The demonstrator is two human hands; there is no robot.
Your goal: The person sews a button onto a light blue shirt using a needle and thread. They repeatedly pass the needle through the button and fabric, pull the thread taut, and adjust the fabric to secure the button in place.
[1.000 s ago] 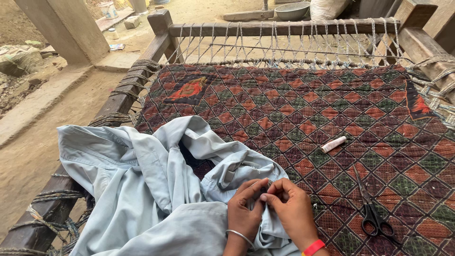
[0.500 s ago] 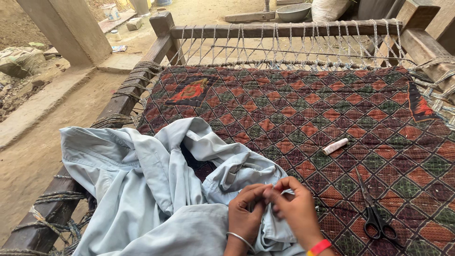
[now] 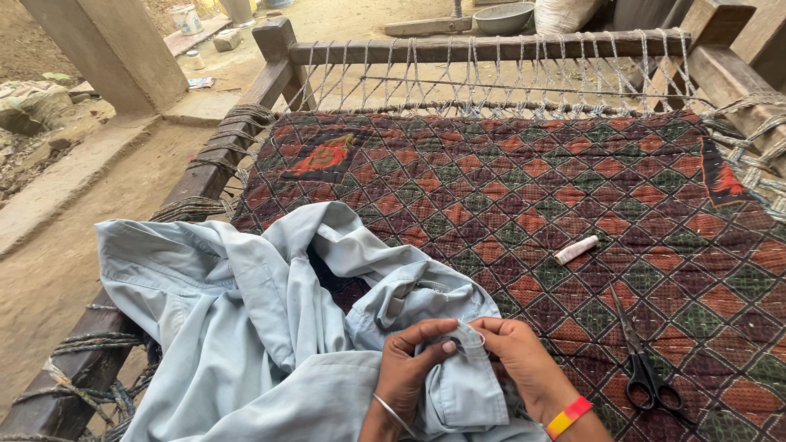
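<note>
A crumpled light blue garment (image 3: 246,327) lies over the near left part of a rope-strung bed covered by a dark quilt with a red and green diamond pattern (image 3: 524,188). My left hand (image 3: 409,368), a thin bangle on its wrist, pinches a fold of the blue cloth near the bottom middle. My right hand (image 3: 524,364), with a red and yellow wristband, holds the same fold from the other side, fingertips almost meeting the left thumb. Whether a needle is between the fingers cannot be made out.
Black-handled scissors (image 3: 643,368) lie on the quilt right of my right hand. A small white spool of thread (image 3: 575,250) lies farther up. The bed's wooden frame (image 3: 491,49) and rope lacing run along the far and left sides. Bare earth and a concrete pillar (image 3: 115,49) lie left.
Both hands have stayed on the same fold, with only small finger shifts. The view has tipped slightly, so the bed sits a little lower in the picture.
</note>
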